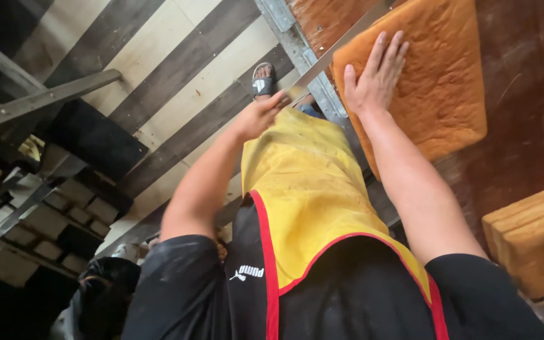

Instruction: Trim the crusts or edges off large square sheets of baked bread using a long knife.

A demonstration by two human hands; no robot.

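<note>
on brown table (524, 126), sponge slab (439, 82); striped floor (177, 82).

Sponge slab (439, 88) on table (524, 145)

I have just the one view, from the camera worn on the head, looking steeply down the front of the body past a yellow apron (310, 189) to the striped floor (177, 82). It sits close, so both forearms fill the middle of the frame. The picture is tilted, and the brown worktop (524, 126) runs along the right side, its near metal edge slanting toward the upper middle.
</note>
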